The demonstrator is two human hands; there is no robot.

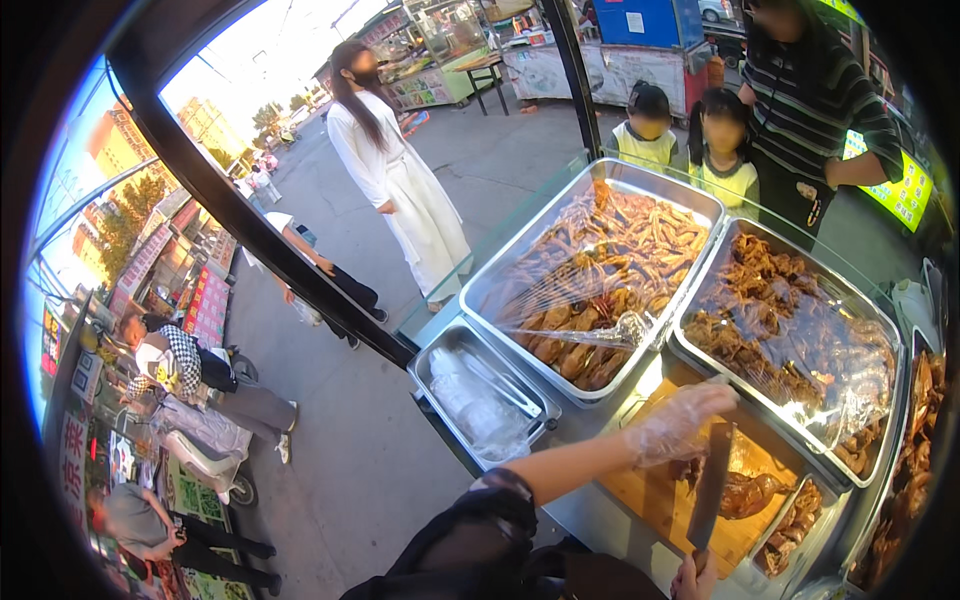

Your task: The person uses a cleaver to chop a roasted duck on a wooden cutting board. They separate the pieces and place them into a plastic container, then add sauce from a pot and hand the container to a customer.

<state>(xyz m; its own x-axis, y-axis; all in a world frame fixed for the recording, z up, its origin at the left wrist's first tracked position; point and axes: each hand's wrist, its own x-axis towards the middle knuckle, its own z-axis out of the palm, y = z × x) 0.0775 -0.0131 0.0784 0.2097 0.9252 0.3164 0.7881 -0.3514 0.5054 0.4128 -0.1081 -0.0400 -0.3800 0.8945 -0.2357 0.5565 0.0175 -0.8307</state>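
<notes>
My left hand (pixel 682 421), in a clear plastic glove, is raised over a wooden cutting board (pixel 637 499), its fingers stretched out and nothing seen in them. At the lower edge, my right hand (pixel 694 577) grips the handle of a cleaver (pixel 709 487), whose blade points up and away from me. Browned cooked meat, apparently poultry (pixel 750 495), lies on the board to the right of the blade. Partly hidden behind the blade and my left hand is some darker meat (pixel 684 471). A small metal tray (pixel 791 529) with more meat pieces adjoins the board's right edge.
Beyond the board stand a large metal tray (pixel 480 307) of chicken feet and browned meat and another meat tray (pixel 892 360), both under plastic film. A smaller tray (pixel 420 367) holds plastic bags and tongs. A glass guard (pixel 517 206) borders the counter; several people stand beyond.
</notes>
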